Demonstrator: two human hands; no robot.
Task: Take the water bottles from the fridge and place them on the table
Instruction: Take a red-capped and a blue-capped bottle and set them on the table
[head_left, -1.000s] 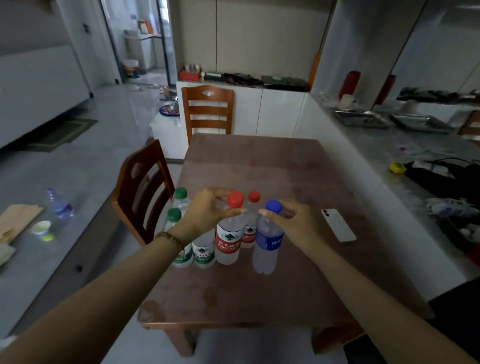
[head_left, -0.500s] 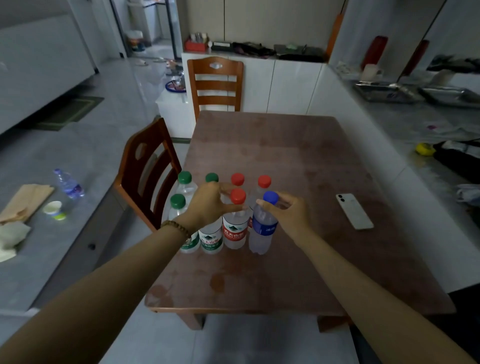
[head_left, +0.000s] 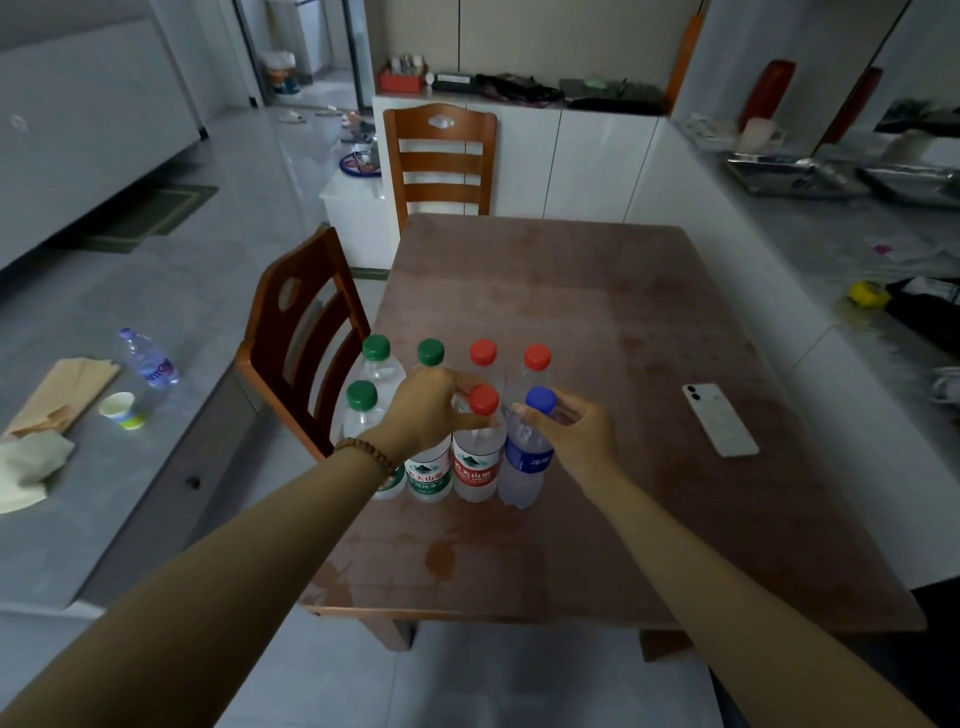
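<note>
While the red-capped bottle (head_left: 477, 467) and blue-capped bottle (head_left: 527, 462) stand on the worktop (head_left: 623, 338), the left hand (head_left: 426, 410) grips the former's neck and the right hand (head_left: 576, 436) pinches the latter's. Placement appears complete; next: release without toppling neighbouring bottles (head_left: 430, 353).

White Chinese characters, seemingly 农夫山泉, stand on the red label of the nearest red-capped clear plastic bottle (head_left: 477, 467). Print on the green-labelled bottle (head_left: 428, 477) and blue-labelled bottle (head_left: 529, 461) is unreadable.
</note>
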